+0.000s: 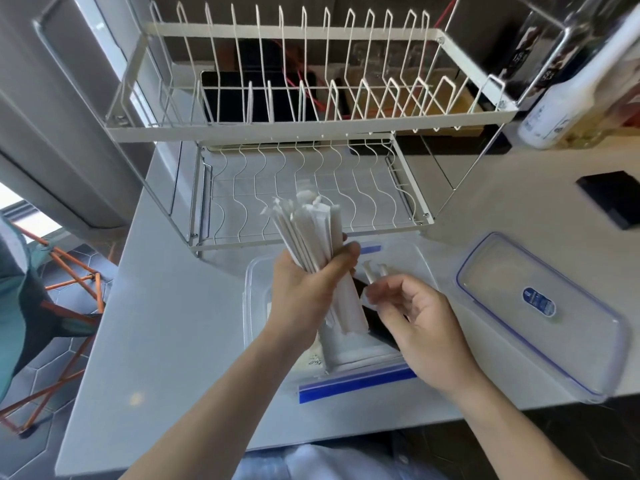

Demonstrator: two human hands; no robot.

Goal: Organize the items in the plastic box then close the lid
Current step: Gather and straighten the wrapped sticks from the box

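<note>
At the bottom of the frame, two bare forearms reach up over a pale countertop [156, 341]. Lower centre, a zip bag with a blue strip [356, 381] lies across the near edge of the clear plastic box [254, 306], which sits on the counter at centre. Over the box, the left hand [308, 289] has its fingers and thumb wrapped round a bundle of white paper-wrapped straws [308, 230], tilted and fanning toward the upper left. Just right of it, the right hand [422, 323] is loosely curled, its fingertips [375, 296] pinching the lower ends of two white straws [372, 273]. Right of the box, apart from it, the blue-rimmed lid [540, 313] lies flat. Farther back stands a white two-tier dish rack [304, 126], with bottles [568, 98] at upper right.
</note>
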